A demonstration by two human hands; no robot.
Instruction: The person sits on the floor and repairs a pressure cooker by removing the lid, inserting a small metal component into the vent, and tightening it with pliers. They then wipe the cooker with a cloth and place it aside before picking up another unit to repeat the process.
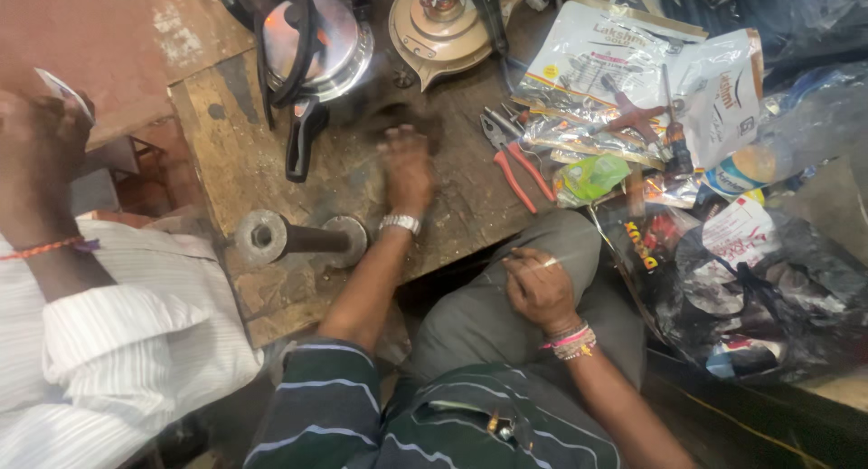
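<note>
— Just beyond the left hand (407, 169), what do you see from the head camera?
— A dark, greasy patch of the wooden workbench (237, 152). That hand lies palm-down on it, blurred, fingers spread; I cannot tell whether it holds anything.
— And the right hand (535, 286)?
— It rests on the knee, fingers pinched around a thin white stick (548, 263), which pokes out past the fingertips.
— What sits around the left hand?
— Red-handled pliers (517, 163) just to its right, a flanged metal spindle (298, 239) near the wrist on its left, and a steel pot with a black handle (312, 57) further ahead.
— Any advice?
— I'd judge that pressing flat and slow gives better contact on that greasy wood, and keeping the stick pinched near its tip steadies it.
— Anyone else?
— Another person's arm in a white sleeve (108, 342), well apart on the left.
</note>
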